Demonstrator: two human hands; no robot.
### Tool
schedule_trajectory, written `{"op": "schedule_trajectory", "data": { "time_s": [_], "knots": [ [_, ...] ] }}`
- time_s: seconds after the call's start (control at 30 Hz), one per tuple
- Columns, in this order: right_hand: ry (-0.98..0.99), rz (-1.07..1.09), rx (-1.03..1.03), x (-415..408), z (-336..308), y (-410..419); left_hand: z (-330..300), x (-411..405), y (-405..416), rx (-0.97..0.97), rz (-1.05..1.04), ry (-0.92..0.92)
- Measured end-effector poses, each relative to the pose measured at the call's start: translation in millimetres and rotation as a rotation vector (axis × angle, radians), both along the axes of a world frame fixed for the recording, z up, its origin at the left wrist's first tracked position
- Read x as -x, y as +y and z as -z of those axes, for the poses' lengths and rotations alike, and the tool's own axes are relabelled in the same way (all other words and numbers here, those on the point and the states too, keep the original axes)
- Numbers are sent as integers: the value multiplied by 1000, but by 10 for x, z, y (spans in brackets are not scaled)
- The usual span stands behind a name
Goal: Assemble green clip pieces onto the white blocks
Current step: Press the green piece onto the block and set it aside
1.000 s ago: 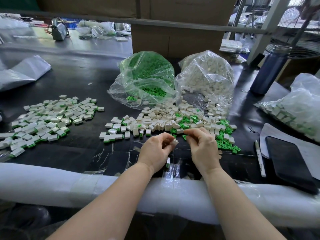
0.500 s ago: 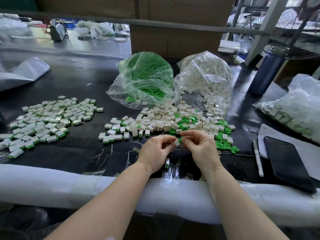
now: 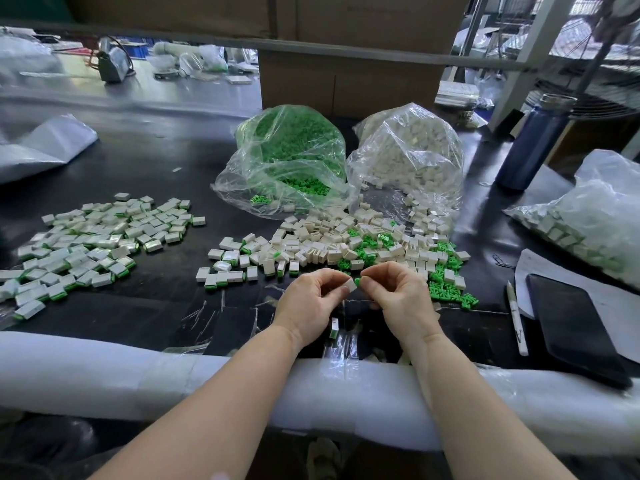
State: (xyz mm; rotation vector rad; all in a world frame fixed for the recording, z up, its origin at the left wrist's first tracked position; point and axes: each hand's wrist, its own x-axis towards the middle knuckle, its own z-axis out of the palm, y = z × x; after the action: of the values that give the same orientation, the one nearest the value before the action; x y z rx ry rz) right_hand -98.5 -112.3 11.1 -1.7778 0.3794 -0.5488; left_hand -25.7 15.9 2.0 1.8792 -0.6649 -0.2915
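My left hand [image 3: 313, 301] pinches a small white block [image 3: 351, 285] between thumb and fingertips. My right hand [image 3: 401, 296] holds a green clip [image 3: 357, 281] right against that block's end. A second block with a green edge [image 3: 334, 328] sticks out under my left palm. Behind the hands lies a loose heap of white blocks [image 3: 332, 240] mixed with green clips [image 3: 446, 289]. A pile of assembled blocks [image 3: 86, 240] lies to the left on the black table [image 3: 156, 168].
Two clear bags stand behind the heap: green clips [image 3: 287, 157] and white blocks [image 3: 412, 161]. A blue bottle [image 3: 533, 140], another bag of parts [image 3: 588, 223], a pen [image 3: 516, 317] and a black phone [image 3: 575, 327] lie right. White foam padding [image 3: 104, 372] lines the near edge.
My hands rose slightly and came together. The right hand brought a green clip up to the white block held in the left.
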Motion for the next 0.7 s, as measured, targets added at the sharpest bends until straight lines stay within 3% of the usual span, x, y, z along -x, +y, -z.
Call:
{"op": "schedule_trajectory", "data": {
  "time_s": [0.43, 0.7],
  "knots": [
    [8, -19, 76, 1, 19, -3, -32, 25, 24, 27, 14, 66],
    [49, -45, 127, -12, 34, 24, -19, 14, 27, 11, -6, 15]
  ]
}}
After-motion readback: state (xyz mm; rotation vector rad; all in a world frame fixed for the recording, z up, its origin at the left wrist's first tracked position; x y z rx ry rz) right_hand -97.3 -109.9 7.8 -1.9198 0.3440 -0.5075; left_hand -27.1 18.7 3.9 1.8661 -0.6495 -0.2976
